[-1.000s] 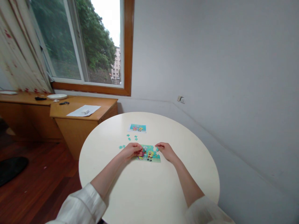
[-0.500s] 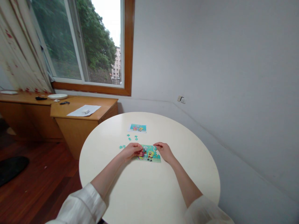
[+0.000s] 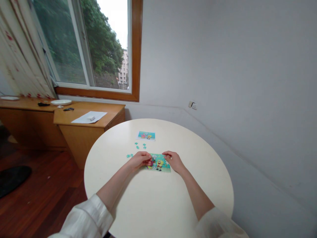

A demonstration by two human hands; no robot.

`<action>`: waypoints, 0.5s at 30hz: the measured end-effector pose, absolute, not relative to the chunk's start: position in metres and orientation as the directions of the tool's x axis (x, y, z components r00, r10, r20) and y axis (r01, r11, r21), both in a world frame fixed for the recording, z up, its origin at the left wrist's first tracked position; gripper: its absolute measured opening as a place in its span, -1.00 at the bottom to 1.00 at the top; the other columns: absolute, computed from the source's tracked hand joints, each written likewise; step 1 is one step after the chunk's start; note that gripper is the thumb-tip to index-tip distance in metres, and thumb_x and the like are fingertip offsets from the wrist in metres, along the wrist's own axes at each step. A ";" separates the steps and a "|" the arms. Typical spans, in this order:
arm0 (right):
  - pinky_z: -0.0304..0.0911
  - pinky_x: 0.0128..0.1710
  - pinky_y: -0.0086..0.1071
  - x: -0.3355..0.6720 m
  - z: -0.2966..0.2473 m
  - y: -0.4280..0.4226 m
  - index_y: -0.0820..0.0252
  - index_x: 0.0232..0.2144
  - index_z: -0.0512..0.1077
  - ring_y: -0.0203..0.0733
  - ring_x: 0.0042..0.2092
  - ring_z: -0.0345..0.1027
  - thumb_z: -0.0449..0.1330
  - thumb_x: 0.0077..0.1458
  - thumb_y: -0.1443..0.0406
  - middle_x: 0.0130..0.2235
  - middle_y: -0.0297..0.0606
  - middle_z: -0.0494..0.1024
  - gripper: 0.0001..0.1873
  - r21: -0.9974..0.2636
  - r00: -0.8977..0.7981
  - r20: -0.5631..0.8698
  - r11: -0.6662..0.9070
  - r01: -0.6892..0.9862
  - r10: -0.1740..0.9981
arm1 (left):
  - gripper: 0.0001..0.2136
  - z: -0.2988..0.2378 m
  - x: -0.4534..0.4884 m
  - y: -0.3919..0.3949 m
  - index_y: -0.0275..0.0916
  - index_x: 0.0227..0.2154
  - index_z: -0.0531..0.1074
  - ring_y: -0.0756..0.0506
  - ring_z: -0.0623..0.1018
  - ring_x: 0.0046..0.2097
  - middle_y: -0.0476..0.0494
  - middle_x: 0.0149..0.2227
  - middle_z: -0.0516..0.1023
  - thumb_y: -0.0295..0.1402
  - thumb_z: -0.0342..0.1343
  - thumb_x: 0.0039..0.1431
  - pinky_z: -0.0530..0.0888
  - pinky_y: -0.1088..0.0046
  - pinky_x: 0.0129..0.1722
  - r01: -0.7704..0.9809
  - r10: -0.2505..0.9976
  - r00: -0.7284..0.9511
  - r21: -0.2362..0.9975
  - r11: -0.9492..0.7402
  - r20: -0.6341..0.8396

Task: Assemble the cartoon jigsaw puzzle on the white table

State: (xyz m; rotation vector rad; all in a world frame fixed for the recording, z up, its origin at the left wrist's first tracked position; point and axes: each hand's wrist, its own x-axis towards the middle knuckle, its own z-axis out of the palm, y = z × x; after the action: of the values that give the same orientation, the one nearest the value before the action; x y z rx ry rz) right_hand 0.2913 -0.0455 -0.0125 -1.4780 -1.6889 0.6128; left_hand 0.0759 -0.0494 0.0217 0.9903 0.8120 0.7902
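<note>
One puzzle (image 3: pixel 158 162), partly joined, lies flat on the white bench (image 3: pixel 158 205) bet. the L hand (image 3: pixel 140 160) and the R hand (image 3: pixel 173 160). L hand: thumb and forefinger are brought together over the left part of the puzzle, the other fingers curled; whether they pinch smth. or only steady it, I cannot tell. R hand: fingers bend down at the far right corner, tips close to each other; maybe a pc. is bet. or under them, but the hand hides it, so I cannot tell.

The step seems to be seating a pc. at that corner. For this, I think, L hand should give light, even pressure w/o pushing sideways, b/c joined parts could slide or lift. R hand should first match the outline w/ its neighbours, then press straight down w/ a flat fingertip, not at an angle. If it resists, better lift and turn it than use force; thin card would prob. bend. Then pass one finger over the seam to check it is level.

Two loose pcs. (image 3: pixel 128 156) lie just outward of L hand; four more pcs. (image 3: pixel 144 144) lie farther ahead of it. All look blue-green, so shape would help more than colour. Beyond both hands, the printed picture (image 3: pixel 146 136) can serve for ref.
</note>
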 end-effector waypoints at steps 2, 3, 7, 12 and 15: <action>0.16 -0.37 -0.40 0.291 -0.013 -0.045 0.20 -0.39 0.50 -0.27 -0.43 0.23 0.08 -0.15 0.31 -0.47 -0.30 0.47 -0.75 -0.787 0.004 0.254 0.204 0.582 0.967 | -0.87 0.021 0.076 -0.049 -0.38 -0.58 0.36 0.07 0.46 -0.56 -0.09 -0.56 0.47 -0.49 0.20 -0.06 0.46 0.51 -0.39 -0.193 0.854 0.474 0.922 0.336 -0.212; 0.17 -0.36 -0.40 0.291 -0.013 -0.045 0.20 -0.39 0.50 -0.26 -0.42 0.24 0.06 -0.14 0.31 -0.46 -0.30 0.47 -0.75 -0.788 0.011 0.258 0.204 0.580 0.966 | -0.87 0.020 0.076 -0.048 -0.39 -0.58 0.36 0.07 0.46 -0.56 -0.09 -0.56 0.47 -0.48 0.21 -0.06 0.46 0.51 -0.39 -0.195 0.854 0.476 0.922 0.335 -0.210; 0.21 -0.31 -0.37 0.291 -0.012 -0.044 0.20 -0.41 0.48 -0.24 -0.38 0.31 0.01 -0.09 0.31 -0.39 -0.25 0.52 -0.75 -0.813 0.056 0.259 0.186 0.552 0.964 | -0.87 0.019 0.075 -0.048 -0.39 -0.57 0.37 0.07 0.46 -0.56 -0.09 -0.56 0.47 -0.48 0.21 -0.07 0.46 0.50 -0.38 -0.199 0.853 0.479 0.921 0.334 -0.206; 0.21 -0.37 -0.37 0.294 -0.012 -0.043 0.20 -0.45 0.47 -0.24 -0.43 0.32 0.00 -0.10 0.31 -0.46 -0.28 0.51 -0.75 -0.840 0.064 0.193 0.131 0.527 0.979 | -0.87 0.020 0.075 -0.048 -0.39 -0.58 0.37 0.07 0.46 -0.55 -0.10 -0.56 0.48 -0.47 0.22 -0.08 0.46 0.50 -0.37 -0.199 0.852 0.480 0.920 0.339 -0.210; 0.18 -0.41 -0.41 0.296 -0.013 -0.042 0.21 -0.49 0.46 -0.27 -0.46 0.29 -0.01 -0.14 0.34 -0.53 -0.32 0.47 -0.77 -0.844 0.034 0.163 0.122 0.521 0.986 | -0.88 0.021 0.076 -0.048 -0.38 -0.58 0.37 0.07 0.46 -0.55 -0.10 -0.55 0.48 -0.48 0.21 -0.06 0.46 0.50 -0.37 -0.193 0.853 0.476 0.922 0.337 -0.212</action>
State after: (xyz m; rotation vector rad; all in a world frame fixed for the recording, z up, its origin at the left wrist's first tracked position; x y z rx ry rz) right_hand 0.2959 -0.0425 -0.0130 -1.5068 -1.5980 0.7308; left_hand 0.0756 -0.0483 0.0206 0.9932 0.8055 0.7876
